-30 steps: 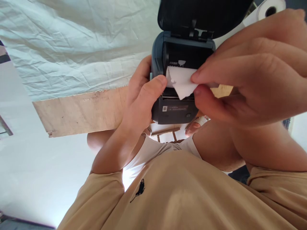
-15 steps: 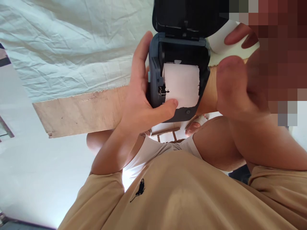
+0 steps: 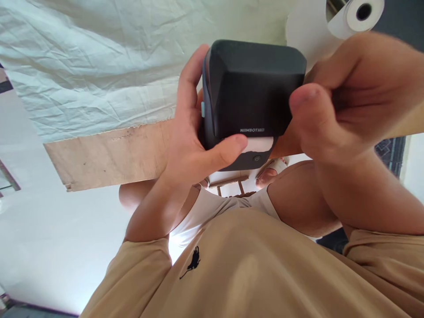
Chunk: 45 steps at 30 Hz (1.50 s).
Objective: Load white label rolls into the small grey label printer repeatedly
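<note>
A small dark label printer [image 3: 251,97] with its lid down sits at the table's near edge. A strip of white paper [image 3: 260,144] pokes out of its front slot. My left hand [image 3: 192,132] is wrapped round the printer's left side, thumb pressed on the paper at the slot. My right hand [image 3: 344,97] is curled against the printer's right side and lid, thumb forward.
A crumpled white cloth [image 3: 99,66] covers the wooden table [image 3: 112,152]. A white paper roll [image 3: 359,15] lies at the top right behind the printer. My beige shirt [image 3: 251,269] and knees fill the lower view, with a pale floor on the left.
The printer's lid was open with the paper roll showing; now it is down. My right hand let go of the paper end and moved onto the lid. My left thumb stays on the paper.
</note>
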Each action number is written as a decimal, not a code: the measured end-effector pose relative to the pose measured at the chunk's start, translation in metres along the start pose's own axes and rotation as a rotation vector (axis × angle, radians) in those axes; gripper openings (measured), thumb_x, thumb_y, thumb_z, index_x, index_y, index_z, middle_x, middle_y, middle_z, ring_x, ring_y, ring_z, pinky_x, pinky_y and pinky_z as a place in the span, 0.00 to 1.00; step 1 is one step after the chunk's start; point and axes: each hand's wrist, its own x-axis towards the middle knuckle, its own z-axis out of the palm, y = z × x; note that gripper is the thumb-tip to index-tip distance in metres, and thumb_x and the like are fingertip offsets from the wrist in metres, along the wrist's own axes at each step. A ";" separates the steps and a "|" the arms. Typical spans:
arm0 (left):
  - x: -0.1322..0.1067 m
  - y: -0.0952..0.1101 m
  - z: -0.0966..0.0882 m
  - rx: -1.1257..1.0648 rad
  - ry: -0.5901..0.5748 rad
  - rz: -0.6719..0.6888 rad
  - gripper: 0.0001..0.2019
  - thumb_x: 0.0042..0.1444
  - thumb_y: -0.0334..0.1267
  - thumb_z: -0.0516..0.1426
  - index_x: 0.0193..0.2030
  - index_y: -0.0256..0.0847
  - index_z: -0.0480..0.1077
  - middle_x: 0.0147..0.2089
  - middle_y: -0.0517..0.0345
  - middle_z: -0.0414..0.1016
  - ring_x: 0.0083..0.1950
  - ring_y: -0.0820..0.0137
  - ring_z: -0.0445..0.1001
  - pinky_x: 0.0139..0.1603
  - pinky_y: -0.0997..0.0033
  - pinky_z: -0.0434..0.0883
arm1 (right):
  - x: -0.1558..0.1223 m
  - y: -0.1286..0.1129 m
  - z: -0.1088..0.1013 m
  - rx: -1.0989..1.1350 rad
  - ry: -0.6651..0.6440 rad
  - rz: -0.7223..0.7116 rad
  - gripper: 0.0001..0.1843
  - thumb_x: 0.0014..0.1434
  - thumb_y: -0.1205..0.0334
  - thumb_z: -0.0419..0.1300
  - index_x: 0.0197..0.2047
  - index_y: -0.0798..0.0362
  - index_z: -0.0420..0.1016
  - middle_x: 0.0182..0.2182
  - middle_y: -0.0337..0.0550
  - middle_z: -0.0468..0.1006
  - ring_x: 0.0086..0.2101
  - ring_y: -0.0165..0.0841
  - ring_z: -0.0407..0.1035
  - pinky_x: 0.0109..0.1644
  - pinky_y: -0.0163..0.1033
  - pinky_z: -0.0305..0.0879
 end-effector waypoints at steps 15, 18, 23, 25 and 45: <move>-0.004 0.004 0.005 -0.052 0.047 -0.125 0.16 0.64 0.39 0.71 0.58 0.53 0.81 0.47 0.53 0.87 0.44 0.52 0.90 0.35 0.54 0.90 | 0.007 0.008 0.002 0.085 -0.096 -0.033 0.49 0.61 0.28 0.74 0.16 0.57 0.53 0.15 0.37 0.46 0.20 0.16 0.42 0.23 0.36 0.34; -0.002 0.004 0.003 -0.040 0.035 -0.115 0.17 0.63 0.40 0.71 0.57 0.53 0.81 0.48 0.52 0.87 0.46 0.52 0.89 0.37 0.55 0.90 | 0.007 0.011 0.002 0.084 -0.088 -0.042 0.44 0.63 0.36 0.73 0.16 0.57 0.54 0.15 0.36 0.47 0.21 0.16 0.42 0.23 0.35 0.35; 0.002 -0.008 0.008 -0.042 0.078 0.007 0.17 0.56 0.46 0.76 0.51 0.51 0.83 0.44 0.54 0.86 0.41 0.59 0.85 0.32 0.64 0.83 | 0.004 0.010 0.001 0.056 -0.094 -0.015 0.45 0.64 0.33 0.72 0.17 0.56 0.53 0.15 0.35 0.48 0.22 0.16 0.42 0.25 0.34 0.38; 0.002 -0.013 0.011 -0.119 0.099 0.059 0.13 0.58 0.47 0.75 0.47 0.50 0.82 0.43 0.55 0.85 0.40 0.62 0.84 0.33 0.66 0.82 | 0.004 0.009 0.001 0.049 -0.095 0.008 0.44 0.63 0.34 0.72 0.17 0.56 0.53 0.16 0.35 0.49 0.22 0.16 0.42 0.26 0.35 0.40; 0.009 0.000 0.011 -0.284 -0.096 0.130 0.11 0.75 0.51 0.63 0.48 0.50 0.85 0.50 0.61 0.87 0.69 0.61 0.83 0.71 0.69 0.81 | 0.007 0.017 0.004 -0.059 -0.089 0.003 0.53 0.64 0.11 0.58 0.21 0.55 0.51 0.18 0.37 0.44 0.24 0.21 0.38 0.30 0.40 0.43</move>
